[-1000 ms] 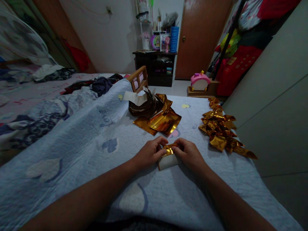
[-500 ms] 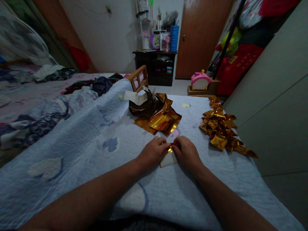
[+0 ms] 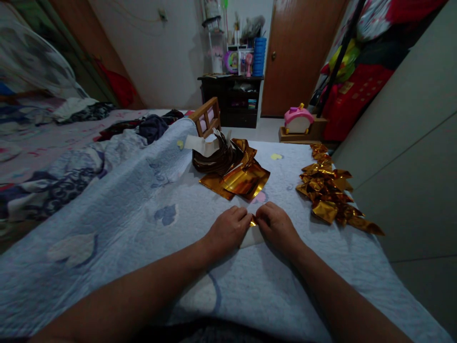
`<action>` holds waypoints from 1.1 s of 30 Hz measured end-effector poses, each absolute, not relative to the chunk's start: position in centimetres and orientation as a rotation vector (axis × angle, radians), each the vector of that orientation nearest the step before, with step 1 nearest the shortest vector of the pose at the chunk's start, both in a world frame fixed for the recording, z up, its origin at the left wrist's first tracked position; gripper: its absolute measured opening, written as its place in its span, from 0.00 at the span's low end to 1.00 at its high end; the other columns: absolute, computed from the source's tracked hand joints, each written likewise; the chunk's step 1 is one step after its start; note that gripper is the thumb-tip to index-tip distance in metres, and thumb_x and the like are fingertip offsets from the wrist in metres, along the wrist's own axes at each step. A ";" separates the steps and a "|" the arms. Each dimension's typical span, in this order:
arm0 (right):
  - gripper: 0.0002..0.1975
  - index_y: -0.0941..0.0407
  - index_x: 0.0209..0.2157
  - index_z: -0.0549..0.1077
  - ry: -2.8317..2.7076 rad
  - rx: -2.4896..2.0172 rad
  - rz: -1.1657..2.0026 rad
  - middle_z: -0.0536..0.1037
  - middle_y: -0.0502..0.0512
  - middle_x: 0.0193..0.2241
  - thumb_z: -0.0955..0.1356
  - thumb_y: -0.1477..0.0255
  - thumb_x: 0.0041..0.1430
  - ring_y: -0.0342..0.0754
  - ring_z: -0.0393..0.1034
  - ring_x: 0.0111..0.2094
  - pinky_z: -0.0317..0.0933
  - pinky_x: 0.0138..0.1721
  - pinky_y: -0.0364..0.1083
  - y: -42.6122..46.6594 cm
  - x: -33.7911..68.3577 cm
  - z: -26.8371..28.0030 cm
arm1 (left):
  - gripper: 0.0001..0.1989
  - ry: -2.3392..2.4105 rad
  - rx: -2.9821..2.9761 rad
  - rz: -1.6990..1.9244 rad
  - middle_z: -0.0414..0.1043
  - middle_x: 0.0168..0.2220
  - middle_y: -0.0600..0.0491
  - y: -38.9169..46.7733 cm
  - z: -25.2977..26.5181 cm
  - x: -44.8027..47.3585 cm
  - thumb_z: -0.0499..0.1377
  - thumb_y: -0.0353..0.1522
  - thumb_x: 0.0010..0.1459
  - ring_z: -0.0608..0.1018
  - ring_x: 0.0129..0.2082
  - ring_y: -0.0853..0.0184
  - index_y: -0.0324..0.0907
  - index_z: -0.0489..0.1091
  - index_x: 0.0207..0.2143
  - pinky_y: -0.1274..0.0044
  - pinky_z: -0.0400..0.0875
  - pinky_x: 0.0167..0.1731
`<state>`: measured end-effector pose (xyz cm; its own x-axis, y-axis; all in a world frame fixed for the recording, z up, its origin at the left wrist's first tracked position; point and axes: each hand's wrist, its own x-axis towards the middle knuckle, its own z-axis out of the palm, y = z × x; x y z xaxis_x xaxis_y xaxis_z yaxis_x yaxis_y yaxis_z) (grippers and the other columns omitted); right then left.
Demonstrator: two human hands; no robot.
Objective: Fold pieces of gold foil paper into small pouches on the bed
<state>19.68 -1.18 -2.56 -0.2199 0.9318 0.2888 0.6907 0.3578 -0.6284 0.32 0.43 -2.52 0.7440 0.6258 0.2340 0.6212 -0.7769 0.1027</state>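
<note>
And down to the foil sheet [image 3: 252, 237] on the quilt [image 3: 121, 228]: likely feather-light, slick on the gold face, easily creased or torn, so best taken by its edges. Pinched now at the far end by closed fingers [image 3: 243, 215] of left hand [image 3: 228, 227] and right hand [image 3: 280, 226], near side of the foil stack [image 3: 214, 159], left of the folded gold pieces [image 3: 324, 188].
</note>
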 end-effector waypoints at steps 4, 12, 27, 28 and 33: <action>0.08 0.56 0.30 0.72 -2.042 -1.375 0.462 0.72 0.53 0.32 0.67 0.84 0.56 0.48 0.66 0.35 0.58 0.37 0.46 -1.2 19.9 -2.7 | 0.07 1.071 2.846 0.490 0.71 0.39 0.50 0.6 -2.9 0.3 0.54 0.31 0.69 0.71 0.39 0.61 0.40 0.71 0.42 0.71 0.70 0.41; 0.08 0.57 0.30 0.75 -2.110 -1.285 0.399 0.71 0.54 0.31 0.68 0.82 0.59 0.49 0.66 0.35 0.59 0.38 0.47 -1.4 19.9 -2.6 | 0.08 1.072 2.785 0.498 0.71 0.39 0.50 0.6 -2.9 0.3 0.53 0.33 0.70 0.72 0.40 0.61 0.40 0.71 0.42 0.71 0.70 0.41; 0.08 0.57 0.32 0.77 -2.196 -1.263 0.401 0.72 0.54 0.31 0.67 0.82 0.60 0.49 0.67 0.36 0.61 0.39 0.47 -1.4 20.2 -2.4 | 0.07 1.080 2.849 0.418 0.70 0.37 0.52 0.3 -2.2 0.2 0.54 0.32 0.69 0.71 0.38 0.62 0.42 0.72 0.43 0.73 0.66 0.37; 0.08 0.57 0.32 0.77 -2.204 -1.264 0.403 0.72 0.54 0.31 0.68 0.82 0.60 0.49 0.67 0.36 0.61 0.39 0.47 -1.4 20.2 -2.4 | 0.08 1.080 2.848 0.408 0.70 0.37 0.52 0.3 -2.2 0.2 0.54 0.32 0.69 0.71 0.38 0.62 0.42 0.72 0.43 0.73 0.66 0.37; 0.09 0.57 0.32 0.78 -2.232 -1.241 0.410 0.72 0.54 0.31 0.67 0.82 0.60 0.48 0.66 0.36 0.61 0.39 0.47 -1.3 20.3 -2.4 | 0.10 1.077 2.847 0.413 0.70 0.38 0.51 0.2 -2.2 0.2 0.52 0.30 0.68 0.70 0.39 0.61 0.43 0.73 0.45 0.72 0.67 0.38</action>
